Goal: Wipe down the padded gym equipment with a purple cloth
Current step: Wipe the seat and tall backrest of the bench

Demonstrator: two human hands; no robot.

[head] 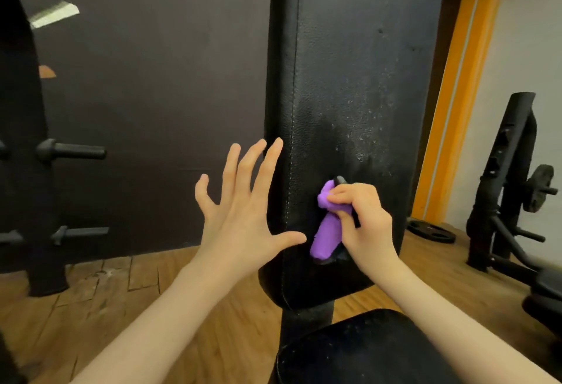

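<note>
Head view, the only one supplied: my right hand (362, 219) is clenched round a bunched purple cloth (327, 231), thumb and curled fingers pinching the wad against the face of the upright black back pad (359, 79), low on it and nearer its left stitched edge than its right edge. A small dark object shows at the top of that fist; I cannot tell what it is. My left hand (243, 204) is released, fingers spread and straight, grasping nothing; its fingertips lie at the pad's left edge along the seam, though contact cannot be confirmed. Surface finding: a pale speckled film covers the pad's middle and right side above the cloth, while a darker, cleaner-looking patch sits just above my fist. Judgement: wiping is under way, with most of the face and the whole upper part outstanding. The seat pad (365, 350) at the bottom edge also carries specks and appears untouched. Recommended practice for the present stroke: open the wad to put more fabric on the vinyl, press flat, and work in overlapping passes from the stitched edge toward the right edge, climbing upward. Set the left palm on the pad's edge to steady it. Risk: a tight wad will likely streak and skip the seam.
</note>
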